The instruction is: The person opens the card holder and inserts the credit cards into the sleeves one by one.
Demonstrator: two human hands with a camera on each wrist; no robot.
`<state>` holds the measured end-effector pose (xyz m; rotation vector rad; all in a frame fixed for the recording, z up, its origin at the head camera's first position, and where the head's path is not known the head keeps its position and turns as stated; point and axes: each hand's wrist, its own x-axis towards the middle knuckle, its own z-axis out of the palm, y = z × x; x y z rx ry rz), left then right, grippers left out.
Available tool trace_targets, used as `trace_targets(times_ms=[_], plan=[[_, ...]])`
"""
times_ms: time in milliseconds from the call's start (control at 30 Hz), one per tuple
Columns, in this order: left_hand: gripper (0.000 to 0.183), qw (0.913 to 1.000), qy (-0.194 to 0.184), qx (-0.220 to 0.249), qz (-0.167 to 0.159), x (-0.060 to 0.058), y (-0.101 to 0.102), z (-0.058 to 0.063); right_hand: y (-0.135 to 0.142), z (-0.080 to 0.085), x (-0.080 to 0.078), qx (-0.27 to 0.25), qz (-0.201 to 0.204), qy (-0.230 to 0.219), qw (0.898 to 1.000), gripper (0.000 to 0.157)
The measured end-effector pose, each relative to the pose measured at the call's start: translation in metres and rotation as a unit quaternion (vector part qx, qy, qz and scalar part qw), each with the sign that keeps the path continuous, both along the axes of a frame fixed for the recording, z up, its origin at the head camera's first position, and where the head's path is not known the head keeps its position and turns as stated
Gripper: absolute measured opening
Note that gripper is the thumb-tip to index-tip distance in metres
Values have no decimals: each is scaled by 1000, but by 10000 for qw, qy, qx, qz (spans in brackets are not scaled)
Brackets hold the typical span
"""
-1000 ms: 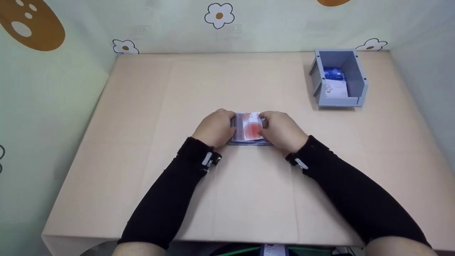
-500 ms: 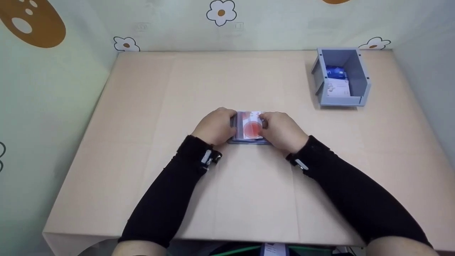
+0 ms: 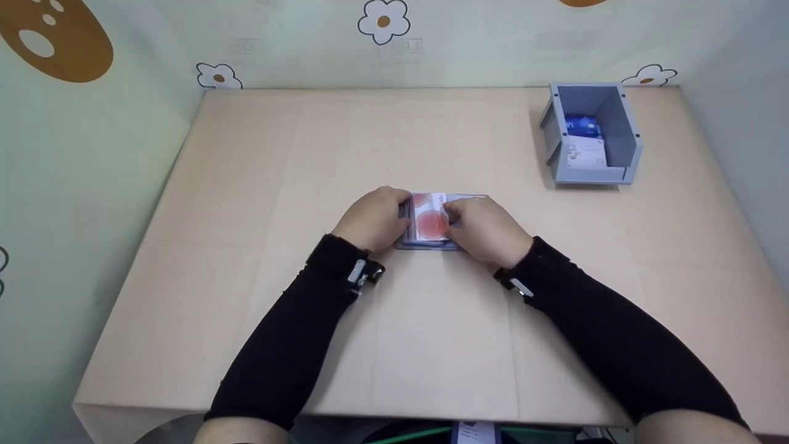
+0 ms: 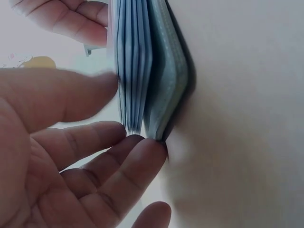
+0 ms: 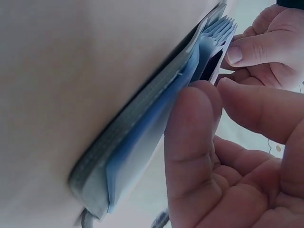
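Note:
A grey card holder [image 3: 426, 247] with several clear sleeves [image 4: 134, 61] lies on the table between both hands. At its left edge my left hand [image 3: 373, 219] grips the sleeves and cover, thumb on top and fingertips against the edge. A white card with a red circle [image 3: 429, 223] is at the top sleeve. My right hand [image 3: 488, 227] pinches this card's right edge between thumb and fingers. In the right wrist view, the cover [image 5: 124, 124] lies below the pinching fingertips, and sleeves fan apart at the far end. How deep the card sits in the sleeve cannot be told.
A grey open-front bin [image 3: 596, 176] stands at the table's back right, holding a blue card [image 3: 582, 125] and a white card [image 3: 585, 152]. Walls border the table [image 3: 320, 148] at the back and both sides. Its front edge is near the person.
My right hand has moved slightly left, and the card with the red circle has slid left with it. More of the holder's right side shows. My left hand stays in place.

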<state>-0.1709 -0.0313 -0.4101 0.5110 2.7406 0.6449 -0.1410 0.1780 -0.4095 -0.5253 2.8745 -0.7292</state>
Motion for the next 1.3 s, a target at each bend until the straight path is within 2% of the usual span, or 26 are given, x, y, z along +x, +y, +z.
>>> trace_targets(times_ms=[133, 333, 533, 700, 833, 933, 1133, 1300], plan=[[49, 10000, 24, 50, 9, 0, 0, 1, -1, 1, 2, -4, 28, -129, 9999, 9], [48, 10000, 46, 26, 12, 0, 0, 1, -2, 1, 4, 54, 71, -198, 9998, 32], [45, 10000, 47, 46, 20, -1, 0, 1, -5, 2, 7, 252, 149, -151, 9995, 38], [44, 9998, -61, 97, 152, -1, 0, 1, -6, 2, 9, 485, 309, -145, 9982, 44], [43, 9994, -151, 200, 256, -2, 0, 2, -1, 3, 8, 540, 520, -296, 9967, 51], [45, 9992, -196, 205, 293, -3, 1, 3, 6, 8, 7, 387, 551, -461, 9967, 53], [54, 9981, -352, 54, 502, -4, -1, 2, 23, 22, 2, 124, 268, -598, 9978, 52], [52, 9979, -382, 68, 525, -3, -2, 2, 41, 29, -5, 118, -212, -570, 9981, 50]])
